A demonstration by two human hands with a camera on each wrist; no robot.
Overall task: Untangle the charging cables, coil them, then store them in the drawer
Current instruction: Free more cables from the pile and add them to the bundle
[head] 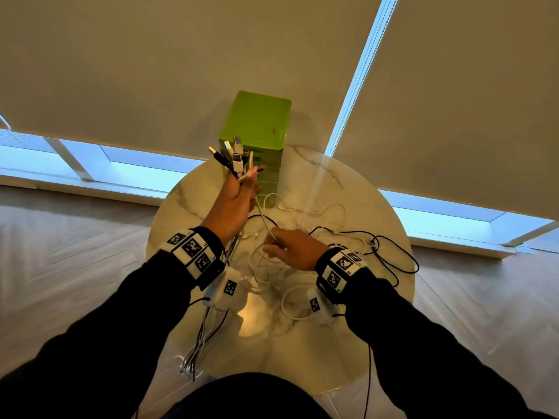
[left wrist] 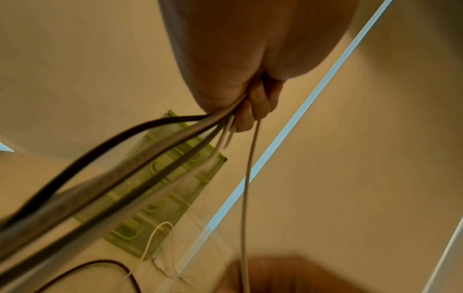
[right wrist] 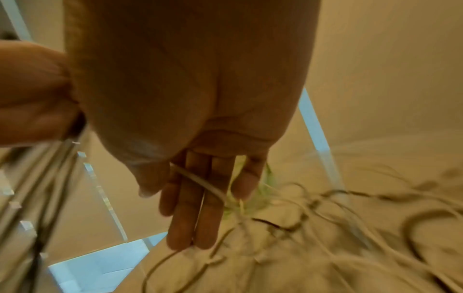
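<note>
My left hand (head: 240, 190) is raised in front of the green drawer unit (head: 257, 122) and grips a bundle of cable ends (head: 234, 157), plugs pointing up. In the left wrist view its curled fingers (left wrist: 253, 107) clamp black and white cables (left wrist: 150, 142). One white cable (head: 263, 216) runs from that fist down to my right hand (head: 284, 244). The right hand (right wrist: 200, 198) is flat, fingers straight, with this white cable (right wrist: 200, 182) lying across them by the thumb. A tangle of white and black cables (head: 348, 246) lies on the table under and right of it.
The round marble table (head: 348, 182) carries the drawer unit at its far edge, drawers closed. Cable tails (head: 196, 343) hang from my left fist past the table's near left edge toward the wood floor. Roller blinds and low windows stand behind.
</note>
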